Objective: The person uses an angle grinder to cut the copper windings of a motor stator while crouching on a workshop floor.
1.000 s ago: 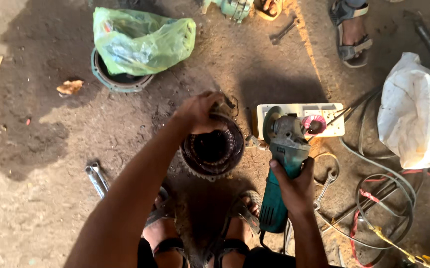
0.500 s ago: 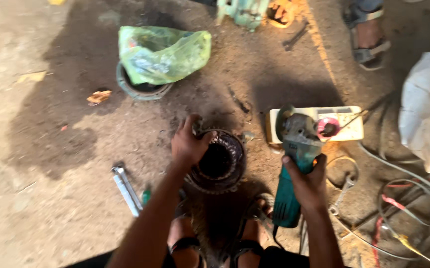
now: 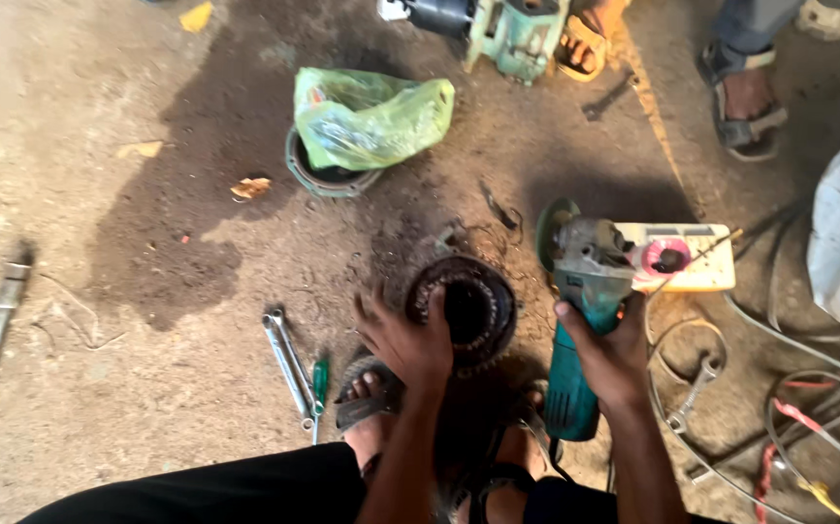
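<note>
My left hand grips the rim of the round toothed metal ring, which lies on the dirt floor at the centre of view, just ahead of my sandalled feet. My right hand is closed around the body of the teal angle grinder, its disc at 12 o'clock.

Risk: the disc sits near my left fingers (a slip or kickback could reach them), and loose grit lets the ring shift.

Obstructions: cables at 3 o'clock could snag; spanners and a screwdriver lie at 9 o'clock; a green bag at 11 o'clock.
</note>
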